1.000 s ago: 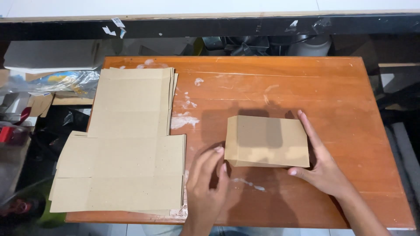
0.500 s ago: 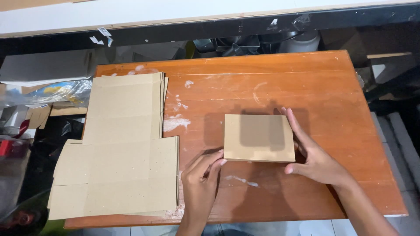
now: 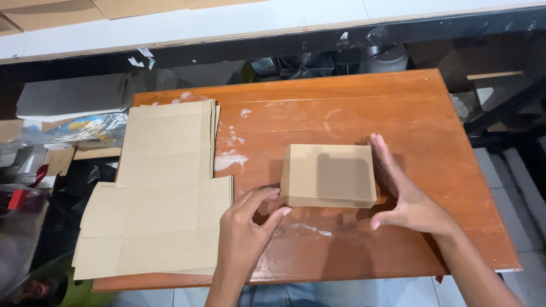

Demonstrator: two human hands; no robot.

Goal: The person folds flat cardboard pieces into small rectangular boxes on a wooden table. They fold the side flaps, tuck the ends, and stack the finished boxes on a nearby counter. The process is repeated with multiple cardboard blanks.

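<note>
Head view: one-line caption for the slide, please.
Both hands, left hand and right hand, flank a folded cardboard box on a wooden table.

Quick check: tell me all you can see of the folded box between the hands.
The box is plain brown cardboard, low and rectangular, folded shut, lying flat near the middle of the wooden table. The right hand lies along its right side; the left hand has fingers at its front-left corner. Nothing rests on top.
</note>
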